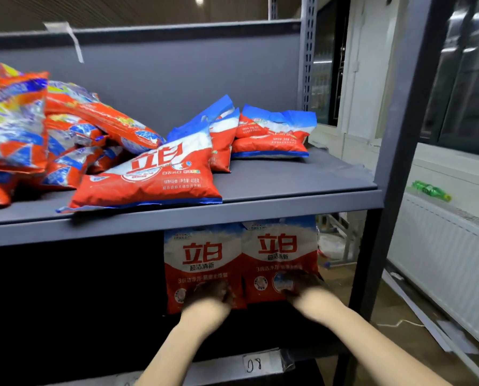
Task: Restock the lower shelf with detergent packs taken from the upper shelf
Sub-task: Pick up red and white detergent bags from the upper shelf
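Detergent packs: two stand upright side by side on the lower shelf [260, 355], at its right end, fronts out — left pack [202, 263] and right pack [280, 252] touching along their inner edges, tops tucked just under the upper shelf [302, 176] front lip. Right pack sits close to the dark front-right post [399, 135]; little room that side. Left of the pair the lower shelf is dark, contents can't be made out.

Upper shelf: big red/blue pack [149, 176] lies flat w/ bottom edge poking over the front edge, about mid-shelf. Behind it a leaning pack [219, 135], then a short flat stack [271, 135] toward the back-right corner. Loose heap of orange packs [38, 129] fills the left part. Front-right corner of upper shelf is bare grey board.

Paper tag "08" [253, 363] on the lower shelf's front lip. Past the rack on the right: white radiator [441, 260], green bottle [430, 189] lying on the ledge above it.

Hands blurred. Left hand [207, 295] is at the lower front of left pack, right hand [302, 285] at the lower front of right pack; both touch, but grip vs. flat press — can't tell.
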`<state>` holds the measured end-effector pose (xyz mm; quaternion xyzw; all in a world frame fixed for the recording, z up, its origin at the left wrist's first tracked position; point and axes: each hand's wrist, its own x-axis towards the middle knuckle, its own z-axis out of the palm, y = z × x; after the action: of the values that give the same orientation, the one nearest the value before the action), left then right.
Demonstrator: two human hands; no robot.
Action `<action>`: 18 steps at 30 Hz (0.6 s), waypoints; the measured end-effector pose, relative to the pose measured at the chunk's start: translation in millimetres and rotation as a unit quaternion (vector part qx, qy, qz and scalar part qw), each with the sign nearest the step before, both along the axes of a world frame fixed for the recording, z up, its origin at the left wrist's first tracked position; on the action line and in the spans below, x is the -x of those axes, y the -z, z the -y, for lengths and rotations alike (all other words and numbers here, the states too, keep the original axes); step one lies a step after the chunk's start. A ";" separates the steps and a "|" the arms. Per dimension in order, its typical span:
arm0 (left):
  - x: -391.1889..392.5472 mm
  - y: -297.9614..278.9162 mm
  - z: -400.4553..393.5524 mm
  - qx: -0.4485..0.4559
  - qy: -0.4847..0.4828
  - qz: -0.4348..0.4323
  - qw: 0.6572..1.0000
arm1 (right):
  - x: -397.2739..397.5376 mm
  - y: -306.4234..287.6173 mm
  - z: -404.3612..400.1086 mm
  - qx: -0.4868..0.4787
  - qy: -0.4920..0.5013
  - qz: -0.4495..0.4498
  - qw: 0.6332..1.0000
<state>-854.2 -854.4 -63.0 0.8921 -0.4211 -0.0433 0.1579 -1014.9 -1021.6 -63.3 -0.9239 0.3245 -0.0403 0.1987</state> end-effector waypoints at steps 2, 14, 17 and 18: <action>19.4 -19.4 -10.7 0.001 -0.005 0.008 1.000 | 15.2 -18.1 -16.0 0.006 -0.012 -0.003 1.000; 80.7 -151.2 -86.4 0.251 -0.042 0.166 0.953 | 70.3 -133.8 -76.3 0.073 -0.077 0.192 0.976; 65.4 -191.7 -93.6 0.411 -0.072 0.228 0.880 | 69.3 -168.5 -79.7 0.071 -0.080 0.262 0.959; 57.6 -204.2 -95.3 0.445 -0.088 0.245 0.857 | 67.7 -178.8 -79.4 0.069 -0.076 0.286 0.953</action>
<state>-911.8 -759.1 141.2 0.7417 -0.3404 0.3828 0.4330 -1082.6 -942.3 115.6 -0.9071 0.1794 -0.3097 0.2217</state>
